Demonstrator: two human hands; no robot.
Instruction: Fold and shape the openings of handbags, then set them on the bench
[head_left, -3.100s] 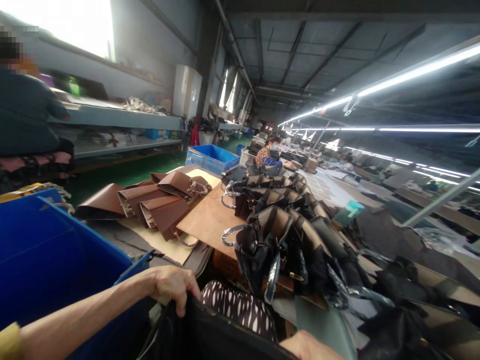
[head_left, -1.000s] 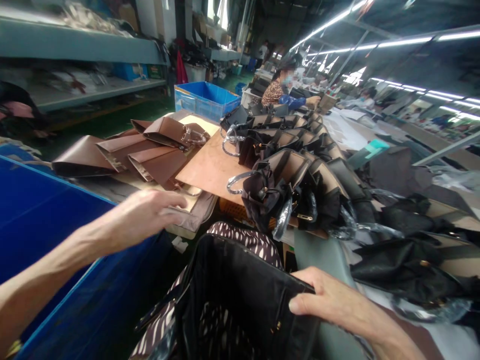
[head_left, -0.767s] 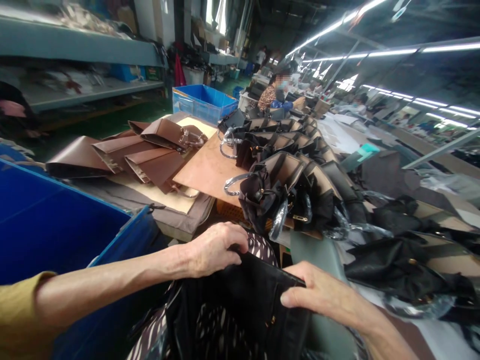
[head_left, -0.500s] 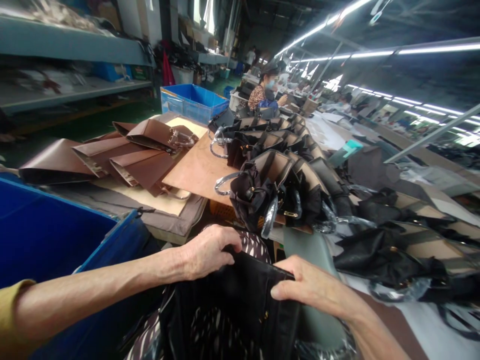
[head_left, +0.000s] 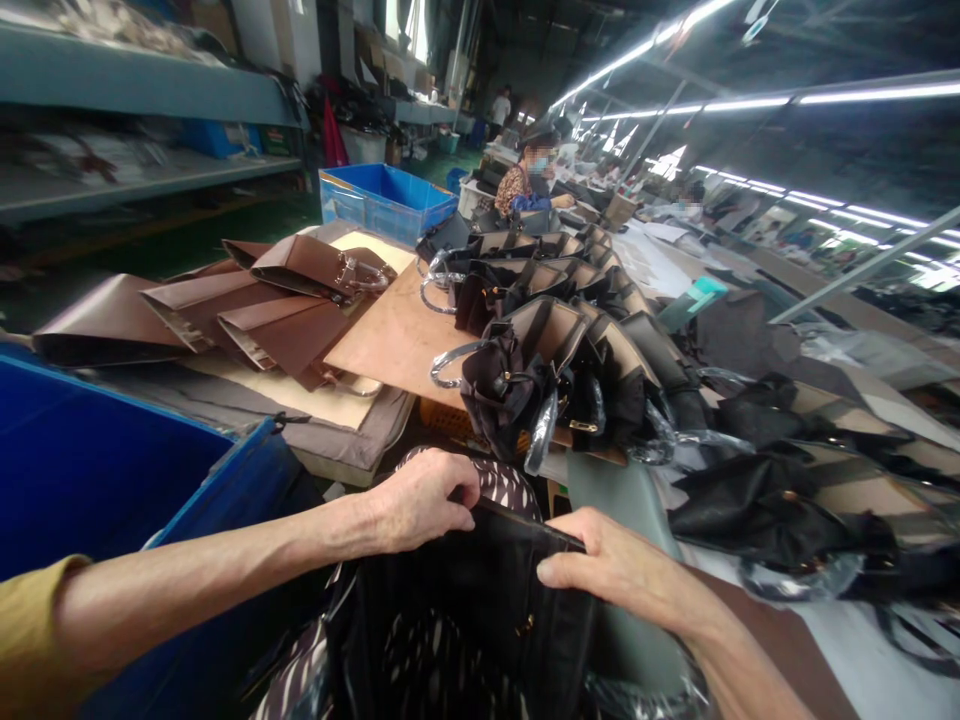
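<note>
The left hand is pinching the rim of a black, soft-fabric bag, its grip nearly closed; the right hand is clamping the same rim farther along, thumb on the inner face; the bag is standing before the person, mouth upward, with brown-and-white patterned cloth showing just beyond; in this inspector's judgement, sound handling means tensioning the rim evenly, without creasing the lining.

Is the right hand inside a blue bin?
No, the right hand grips the open black bag by its top edge.
</note>
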